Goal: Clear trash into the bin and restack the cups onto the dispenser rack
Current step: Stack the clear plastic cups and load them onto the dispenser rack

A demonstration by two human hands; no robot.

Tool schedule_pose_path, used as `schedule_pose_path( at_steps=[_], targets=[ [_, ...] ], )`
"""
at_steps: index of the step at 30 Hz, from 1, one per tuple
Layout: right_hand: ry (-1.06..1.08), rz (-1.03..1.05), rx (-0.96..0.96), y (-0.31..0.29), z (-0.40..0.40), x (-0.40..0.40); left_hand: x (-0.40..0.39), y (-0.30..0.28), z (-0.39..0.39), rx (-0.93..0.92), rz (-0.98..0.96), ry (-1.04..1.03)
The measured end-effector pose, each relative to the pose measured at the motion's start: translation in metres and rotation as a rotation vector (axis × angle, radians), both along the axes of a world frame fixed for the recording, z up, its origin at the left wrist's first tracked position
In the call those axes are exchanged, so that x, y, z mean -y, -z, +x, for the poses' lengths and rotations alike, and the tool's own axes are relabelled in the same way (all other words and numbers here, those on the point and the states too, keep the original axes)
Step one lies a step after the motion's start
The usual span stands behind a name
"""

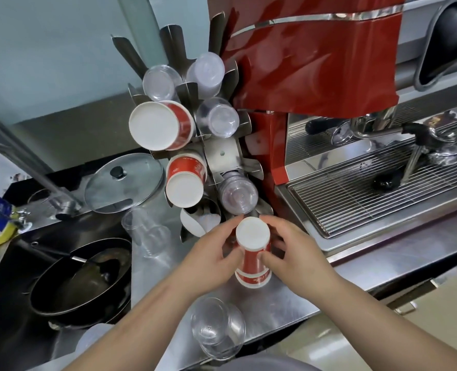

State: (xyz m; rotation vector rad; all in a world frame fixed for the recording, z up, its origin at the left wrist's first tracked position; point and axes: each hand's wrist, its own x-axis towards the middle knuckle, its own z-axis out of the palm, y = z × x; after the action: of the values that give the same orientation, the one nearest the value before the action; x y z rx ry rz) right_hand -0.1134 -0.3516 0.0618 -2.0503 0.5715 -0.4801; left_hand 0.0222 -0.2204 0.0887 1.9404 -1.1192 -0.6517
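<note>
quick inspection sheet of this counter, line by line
surface: steel counter, bare where visible
job's things: stack of red paper cups, upside down, at the foot of the dispenser rack; rack holds red and clear cups
clutter: loose clear cups, clear dome lids, glass pot lid, dark pan in sink
grip: left hand and right hand both hold the stack
cables: nothing seen
surroundings: red espresso machine, drip grate
</note>
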Motion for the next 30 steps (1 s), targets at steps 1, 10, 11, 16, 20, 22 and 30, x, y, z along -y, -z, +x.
schedule_pose_path(
  at_steps=[1, 10, 11, 16, 20, 22, 30],
  targets=[
    [0.000, -0.001, -0.026, 0.004, 0.000, -0.001, 0.000, 0.004, 0.002, -0.021, 0.014, 0.001],
    [-0.014, 0.012, -0.127, 0.032, -0.005, -0.007, 0.002, 0.033, 0.012, -0.021, 0.168, 0.043],
    [-0.013, 0.015, -0.134, 0.033, -0.005, -0.008, 0.002, 0.036, 0.013, -0.015, 0.183, 0.054],
    [-0.008, -0.005, -0.132, 0.031, -0.004, -0.009, 0.002, 0.039, 0.015, 0.004, 0.205, 0.063],
    [-0.039, -0.098, -0.125, 0.021, -0.004, -0.012, -0.005, 0.028, 0.019, 0.018, 0.227, 0.076],
    [-0.060, -0.151, -0.128, 0.013, -0.005, -0.013, -0.016, 0.019, 0.023, 0.037, 0.214, 0.082],
    [-0.215, -0.209, -0.217, -0.044, -0.011, -0.029, -0.081, -0.018, 0.039, 0.227, 0.447, 0.315]
  ],
)
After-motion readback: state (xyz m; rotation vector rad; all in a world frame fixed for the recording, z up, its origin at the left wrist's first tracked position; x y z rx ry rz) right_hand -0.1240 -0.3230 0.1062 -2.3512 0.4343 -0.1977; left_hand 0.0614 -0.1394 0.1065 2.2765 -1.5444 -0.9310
